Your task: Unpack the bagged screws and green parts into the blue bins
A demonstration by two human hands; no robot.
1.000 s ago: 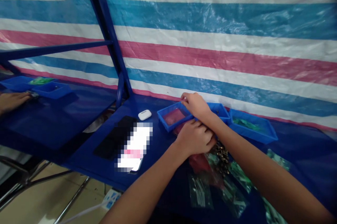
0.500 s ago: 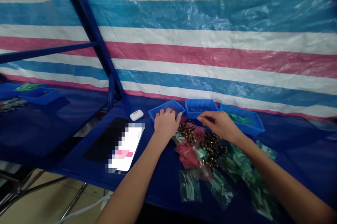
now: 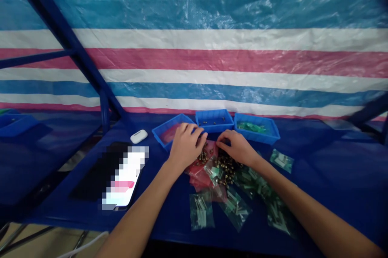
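Beside the left blue tray (image 3: 157, 133), my left hand (image 3: 187, 144) is over the pile with its fingers bent and somewhat apart; what lies under its fingertips is hidden. My right hand (image 3: 238, 146) pinches the edge of a red plastic bag (image 3: 212, 147) between thumb and forefinger. Small brass-coloured metal parts (image 3: 226, 165) are heaped below both hands. More red bags (image 3: 198, 179) lie under and in front of the heap. Clear bags of pale strips (image 3: 201, 211) lie nearest the front edge, and green bags (image 3: 257, 183) spread to the right.
The middle blue tray (image 3: 214, 130) holds a few small metal parts. Green bags fill part of the right blue tray (image 3: 257, 136). A lit phone (image 3: 125, 177) and a white earphone case (image 3: 139, 136) lie left. A blue metal frame (image 3: 65, 33) stands before a striped sheet (image 3: 212, 60).
The view has shifted right. My left hand has moved from over the left tray towards the pile, and my right hand has come down onto a red bag.
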